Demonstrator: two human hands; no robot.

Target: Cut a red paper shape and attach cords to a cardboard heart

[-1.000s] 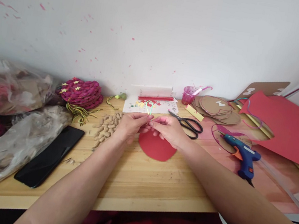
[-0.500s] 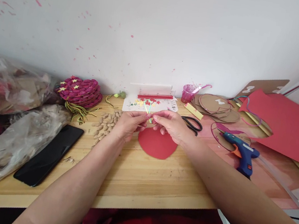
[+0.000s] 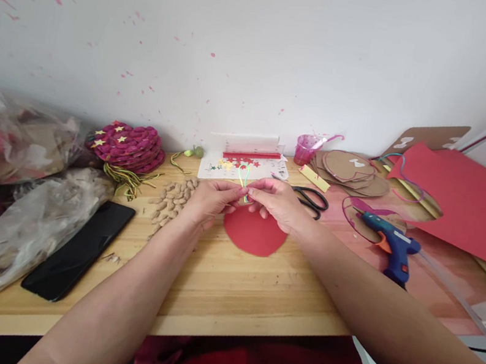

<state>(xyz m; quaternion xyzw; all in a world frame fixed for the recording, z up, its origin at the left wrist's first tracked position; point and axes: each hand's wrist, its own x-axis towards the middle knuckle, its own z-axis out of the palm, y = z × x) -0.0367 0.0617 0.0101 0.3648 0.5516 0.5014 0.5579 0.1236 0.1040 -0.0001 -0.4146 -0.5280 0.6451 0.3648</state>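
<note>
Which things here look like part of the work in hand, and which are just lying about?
Likely in the work:
thin cord, pinched between left hand and right hand
red paper disc, just below the hands

Lying about:
phone
pink cup
peanuts, scissors and glue gun, untouched, though they may serve too

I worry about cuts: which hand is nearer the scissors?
Right. The right hand partly hides the scissors, close by; the left hand is farther left, beside the peanuts.
</note>
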